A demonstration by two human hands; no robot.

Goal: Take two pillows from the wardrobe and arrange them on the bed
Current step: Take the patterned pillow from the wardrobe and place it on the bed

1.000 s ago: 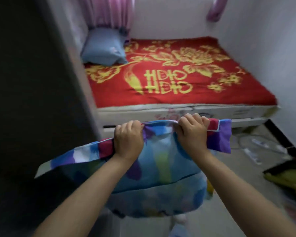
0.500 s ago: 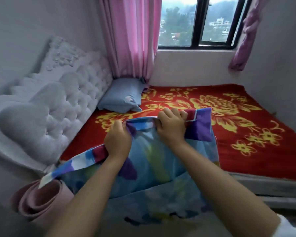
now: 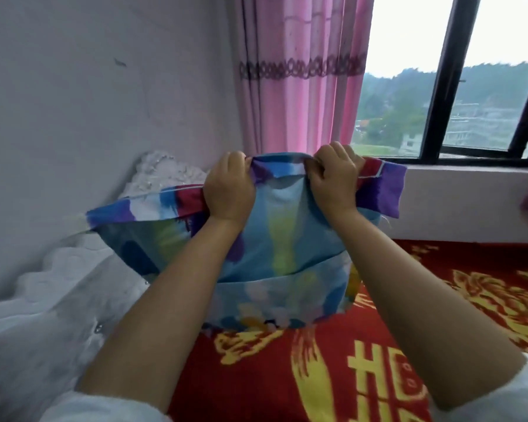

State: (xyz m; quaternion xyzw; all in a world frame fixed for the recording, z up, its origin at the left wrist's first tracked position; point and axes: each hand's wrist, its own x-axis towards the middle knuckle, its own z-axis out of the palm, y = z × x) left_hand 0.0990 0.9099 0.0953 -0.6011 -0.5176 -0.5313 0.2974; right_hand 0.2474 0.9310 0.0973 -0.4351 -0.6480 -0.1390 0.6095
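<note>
While over "HD" bedspread (image 3: 333,376), pillow (image 3: 281,239) in both hands.

A pink curtain (image 3: 299,71) hangs beside the dark-framed window (image 3: 445,86) (hills outside).

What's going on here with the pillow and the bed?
A person is holding a multicoloured pillow up by its top edge, left hand and right hand both gripping it. It hangs over the red and yellow bedspread, near the white headboard and pink curtain. It is not set down yet.
</note>
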